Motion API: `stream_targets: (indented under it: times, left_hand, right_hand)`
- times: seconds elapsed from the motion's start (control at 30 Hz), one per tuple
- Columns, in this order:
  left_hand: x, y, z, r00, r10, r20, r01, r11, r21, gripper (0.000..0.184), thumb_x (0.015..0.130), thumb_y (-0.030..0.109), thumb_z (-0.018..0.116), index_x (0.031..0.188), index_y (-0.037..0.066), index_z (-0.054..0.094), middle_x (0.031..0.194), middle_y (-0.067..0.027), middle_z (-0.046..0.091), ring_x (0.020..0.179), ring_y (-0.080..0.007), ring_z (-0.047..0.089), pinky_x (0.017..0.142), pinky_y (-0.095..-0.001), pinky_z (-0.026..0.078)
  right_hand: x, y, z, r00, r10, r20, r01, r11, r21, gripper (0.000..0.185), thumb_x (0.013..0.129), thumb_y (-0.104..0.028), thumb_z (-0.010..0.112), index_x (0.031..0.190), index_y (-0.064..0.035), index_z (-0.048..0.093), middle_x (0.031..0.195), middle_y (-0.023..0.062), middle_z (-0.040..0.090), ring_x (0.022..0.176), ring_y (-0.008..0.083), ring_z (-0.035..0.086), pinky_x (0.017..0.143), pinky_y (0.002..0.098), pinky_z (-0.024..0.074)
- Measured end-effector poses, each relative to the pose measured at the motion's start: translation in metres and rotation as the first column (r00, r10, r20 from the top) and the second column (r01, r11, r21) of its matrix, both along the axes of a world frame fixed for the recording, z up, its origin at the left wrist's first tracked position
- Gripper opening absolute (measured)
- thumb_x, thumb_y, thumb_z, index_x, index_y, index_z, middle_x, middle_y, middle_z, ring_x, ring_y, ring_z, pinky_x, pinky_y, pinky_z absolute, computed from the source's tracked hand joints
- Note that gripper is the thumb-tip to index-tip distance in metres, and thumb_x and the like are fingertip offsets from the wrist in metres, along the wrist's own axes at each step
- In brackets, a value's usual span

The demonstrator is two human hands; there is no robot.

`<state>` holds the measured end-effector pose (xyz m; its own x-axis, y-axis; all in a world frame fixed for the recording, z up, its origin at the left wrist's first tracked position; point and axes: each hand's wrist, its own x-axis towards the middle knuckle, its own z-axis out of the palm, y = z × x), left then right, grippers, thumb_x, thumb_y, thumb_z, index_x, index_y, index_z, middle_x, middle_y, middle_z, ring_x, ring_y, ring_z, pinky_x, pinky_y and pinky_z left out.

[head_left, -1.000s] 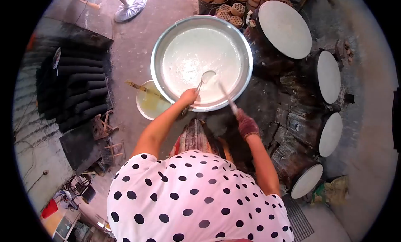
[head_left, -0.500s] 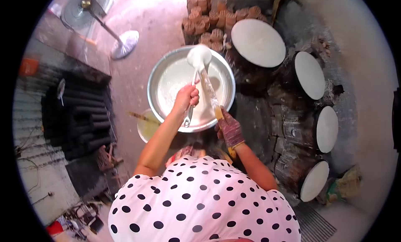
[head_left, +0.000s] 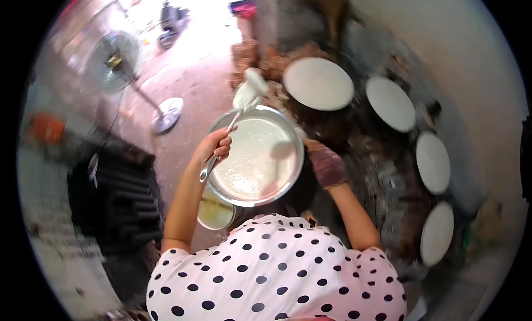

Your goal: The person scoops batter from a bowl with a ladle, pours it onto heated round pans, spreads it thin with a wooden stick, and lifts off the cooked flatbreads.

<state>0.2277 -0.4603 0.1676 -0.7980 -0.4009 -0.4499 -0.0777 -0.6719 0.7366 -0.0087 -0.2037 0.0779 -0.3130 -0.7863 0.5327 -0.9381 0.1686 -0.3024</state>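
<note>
- The left hand (head_left: pixel 215 146) is bare, its fingers curled firmly round the handle of a ladle (head_left: pixel 249 95).
- The ladle is raised at the far side of the basin (head_left: pixel 300 174), its white-coated bowl just past the far rim in this view; the handle slants back towards the person, its end poking out below the fist.
- The right hand (head_left: pixel 330 167) wears a dark reddish glove and looks closed round a stick (head_left: pixel 308 146); blur hides the separate fingers. It is beside the basin's right rim.
- The stick shows a yellowish part by the glove; its far part is too blurred to follow.
- The wide metal basin holds white liquid (head_left: pixel 249 166), with a dark round shadow on its surface.
- A smaller tub (head_left: pixel 231 218) of yellowish liquid sits just beside the basin, at its near left.
- Four pale round tops curve along the right: a large one (head_left: pixel 318 84) near the basin's far right, then three smaller ones (head_left: pixel 390 104).
- Further out are a standing fan (head_left: pixel 113 62), stacked black cylinders (head_left: pixel 119 191) at the left and reddish-brown bricks (head_left: pixel 244 54) beyond the ladle.
- The person wears a white shirt (head_left: pixel 271 265) with black dots.
</note>
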Motion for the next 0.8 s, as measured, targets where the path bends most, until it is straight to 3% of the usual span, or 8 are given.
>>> stream_targets:
  times: [0.07, 0.23, 0.4, 0.47, 0.53, 0.63, 0.73, 0.8]
  left_hand:
    - [-0.026, 0.018, -0.035, 0.995, -0.097, 0.017, 0.094, 0.986, 0.136, 0.026, 0.098, 0.018, 0.043, 0.121, 0.006, 0.048, 0.057, 0.0068, 0.038, 0.037, -0.0016, 0.032, 0.032, -0.0185, 0.026]
    - [-0.076, 0.091, -0.070, 0.971, -0.238, -0.026, 0.226, 0.946, -0.231, 0.036, 0.096, 0.014, 0.043, 0.131, 0.003, 0.044, 0.053, 0.0052, 0.035, 0.034, -0.0044, 0.031, 0.031, -0.0184, 0.025]
    - [-0.189, 0.180, -0.114, 0.793, -0.592, -0.142, 0.579, 0.660, 0.479, 0.031, 0.098, 0.021, 0.044, 0.125, 0.009, 0.049, 0.056, 0.0042, 0.038, 0.037, -0.0057, 0.030, 0.038, -0.0208, 0.028]
    - [-0.228, 0.240, -0.101, 0.744, -0.665, 0.069, 0.608, 0.715, 0.345, 0.026, 0.097, 0.017, 0.042, 0.121, 0.008, 0.051, 0.057, 0.0040, 0.040, 0.037, -0.0054, 0.032, 0.038, -0.0200, 0.029]
    - [-0.251, 0.288, -0.095, 0.575, -0.817, -0.036, 0.815, 0.576, -0.055, 0.032, 0.097, 0.015, 0.040, 0.127, 0.010, 0.049, 0.059, 0.0035, 0.042, 0.037, -0.0062, 0.034, 0.035, -0.0205, 0.029]
    - [-0.289, 0.378, -0.098, 0.464, -0.884, 0.056, 0.868, 0.442, -0.226, 0.033, 0.097, 0.015, 0.040, 0.130, 0.010, 0.048, 0.058, 0.0034, 0.041, 0.038, -0.0064, 0.035, 0.034, -0.0201, 0.028]
    - [-0.359, 0.495, -0.115, 0.294, -0.955, -0.046, 0.935, 0.278, 0.219, 0.037, 0.098, 0.012, 0.039, 0.135, 0.008, 0.042, 0.058, 0.0017, 0.040, 0.038, -0.0059, 0.034, 0.035, -0.0202, 0.027]
    - [-0.399, 0.584, -0.108, 0.387, -0.914, 0.123, 0.531, 0.330, 0.781, 0.037, 0.098, 0.013, 0.039, 0.135, 0.007, 0.042, 0.058, 0.0029, 0.039, 0.039, -0.0053, 0.032, 0.036, -0.0206, 0.027]
  right_hand:
    - [0.028, 0.018, -0.009, 0.914, -0.251, -0.318, 0.376, 0.817, 0.437, 0.027, 0.084, -0.021, 0.057, 0.109, -0.0111, 0.058, 0.081, 0.0079, 0.057, 0.072, 0.0247, 0.059, 0.059, 0.0361, 0.0491]
    - [0.070, 0.158, -0.057, 0.867, -0.449, 0.215, 0.403, 0.887, 0.225, 0.051, 0.081, -0.029, 0.064, 0.129, -0.0154, 0.051, 0.085, 0.0100, 0.056, 0.073, 0.0276, 0.060, 0.062, 0.0376, 0.0503]
    - [0.091, 0.259, -0.065, 0.673, -0.704, 0.229, 0.658, 0.710, 0.250, 0.054, 0.082, -0.030, 0.063, 0.133, -0.0188, 0.047, 0.098, 0.0111, 0.060, 0.085, 0.0305, 0.062, 0.071, 0.0382, 0.0524]
    - [0.100, 0.293, -0.082, 0.386, -0.884, 0.265, 0.765, 0.467, 0.444, 0.053, 0.084, -0.031, 0.061, 0.134, -0.0185, 0.046, 0.102, 0.0104, 0.061, 0.089, 0.0295, 0.062, 0.072, 0.0390, 0.0521]
    - [0.110, 0.334, -0.100, 0.313, -0.924, 0.222, 0.865, 0.373, 0.335, 0.053, 0.085, -0.031, 0.061, 0.134, -0.0170, 0.046, 0.104, 0.0115, 0.061, 0.089, 0.0295, 0.062, 0.072, 0.0387, 0.0522]
    - [0.112, 0.387, -0.104, 0.197, -0.966, 0.169, 0.947, 0.232, 0.224, 0.053, 0.086, -0.032, 0.059, 0.134, -0.0149, 0.046, 0.108, 0.0128, 0.061, 0.091, 0.0296, 0.062, 0.074, 0.0378, 0.0521]
    - [0.106, 0.441, -0.114, -0.020, -0.977, 0.211, 0.953, 0.045, 0.299, 0.046, 0.086, -0.026, 0.059, 0.128, -0.0103, 0.051, 0.113, 0.0130, 0.061, 0.092, 0.0306, 0.061, 0.077, 0.0384, 0.0517]
    - [0.122, 0.471, -0.117, -0.201, -0.946, 0.254, 0.912, -0.086, 0.401, 0.039, 0.086, -0.021, 0.060, 0.122, -0.0066, 0.056, 0.115, 0.0129, 0.061, 0.092, 0.0316, 0.061, 0.078, 0.0394, 0.0515]
